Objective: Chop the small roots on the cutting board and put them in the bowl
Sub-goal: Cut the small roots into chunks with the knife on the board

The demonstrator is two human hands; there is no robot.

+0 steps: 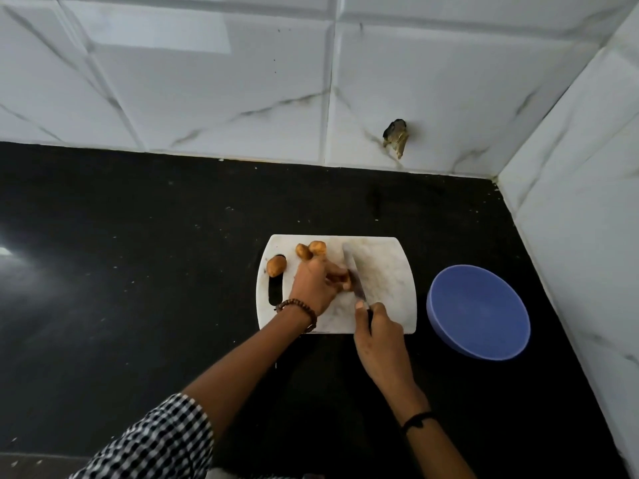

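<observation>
A white cutting board (pixel 387 271) lies on the black counter. Three whole brown roots rest on its far left: one (pixel 275 265) beside the handle slot, two (pixel 303 252) (pixel 317 247) at the far edge. My left hand (pixel 314 285) holds a fourth root (pixel 345 281) down near the board's middle; fingers cover most of it. My right hand (pixel 378 335) grips the handle of a knife (pixel 354 273), thumb along its spine, and the blade stands against the held root's right end. An empty blue bowl (pixel 479 311) sits right of the board.
White marble-look tiles form the back wall and the right wall, meeting in a corner at the far right. A dark hole (pixel 397 134) breaks the back tile above the board. Black counter (pixel 138 271) stretches to the left.
</observation>
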